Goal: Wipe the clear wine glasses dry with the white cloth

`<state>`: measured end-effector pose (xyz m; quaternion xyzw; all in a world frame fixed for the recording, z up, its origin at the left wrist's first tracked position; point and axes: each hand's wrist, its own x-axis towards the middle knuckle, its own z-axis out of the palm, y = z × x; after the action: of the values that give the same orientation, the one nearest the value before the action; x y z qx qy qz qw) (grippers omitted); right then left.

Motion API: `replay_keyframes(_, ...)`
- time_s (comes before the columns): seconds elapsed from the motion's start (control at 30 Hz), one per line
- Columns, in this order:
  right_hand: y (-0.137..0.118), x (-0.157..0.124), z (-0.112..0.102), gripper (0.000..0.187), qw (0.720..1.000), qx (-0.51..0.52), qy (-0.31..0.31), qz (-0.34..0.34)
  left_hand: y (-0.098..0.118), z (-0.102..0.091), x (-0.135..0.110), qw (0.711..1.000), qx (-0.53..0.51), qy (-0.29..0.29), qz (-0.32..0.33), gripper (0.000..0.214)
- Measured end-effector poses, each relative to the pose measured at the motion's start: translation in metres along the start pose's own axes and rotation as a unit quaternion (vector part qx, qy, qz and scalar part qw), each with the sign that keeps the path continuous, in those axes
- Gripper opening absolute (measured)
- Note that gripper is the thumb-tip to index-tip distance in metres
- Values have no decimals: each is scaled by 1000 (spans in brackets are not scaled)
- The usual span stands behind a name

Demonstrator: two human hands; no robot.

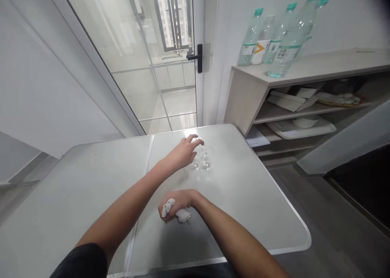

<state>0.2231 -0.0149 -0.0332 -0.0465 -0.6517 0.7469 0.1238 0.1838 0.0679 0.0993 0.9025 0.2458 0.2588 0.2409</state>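
Note:
Small clear stemmed glasses (207, 162) stand close together toward the far side of the white table (237, 205). My left hand (187, 150) reaches out beside and partly over them, its fingers apart and curved. It hides some of the glassware, and whether a fingertip touches a rim I cannot tell. Nearer to me, my right hand (176, 203) is closed around a crumpled white cloth (183, 216). Parts of the cloth stick out on both sides of the fist, just above or against the tabletop.
A glass door with a black handle (199, 59) stands beyond the table. To the right, a wooden shelf unit (246, 95) carries several green-capped plastic bottles (286, 50) on top. Boxes (286, 100) and a white tray (323, 128) lie on its shelves.

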Motion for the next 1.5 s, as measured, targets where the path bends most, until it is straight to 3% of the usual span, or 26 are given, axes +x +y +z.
replay_keyframes(0.23,3,2,-2,15,999,-45,-6,-17,-26,15,16,997,5,-71,22,37)
replay_keyframes(0.37,4,2,-1,18,999,-42,3,-15,-24,14,23,996,-8,-84,30,30)
replay_keyframes(0.53,1,2,0,19,998,-56,17,-3,-12,5,29,982,47,-179,23,32)
replay_keyframes(0.87,3,1,0,18,999,-38,28,1,-7,-11,30,983,62,-174,17,33)
replay_keyframes(0.97,3,0,1,19,999,-26,25,-10,-6,-21,24,980,63,-191,4,31)
replay_keyframes(1.17,5,-1,2,18,999,-33,35,-25,6,-52,5,940,182,-280,-66,40)
replay_keyframes(1.37,6,-1,5,20,998,-27,57,-2,-3,-86,-32,940,189,-268,-92,37)
replay_keyframes(1.5,0,-2,9,17,997,-26,73,10,-6,-119,-65,944,187,-243,-122,35)
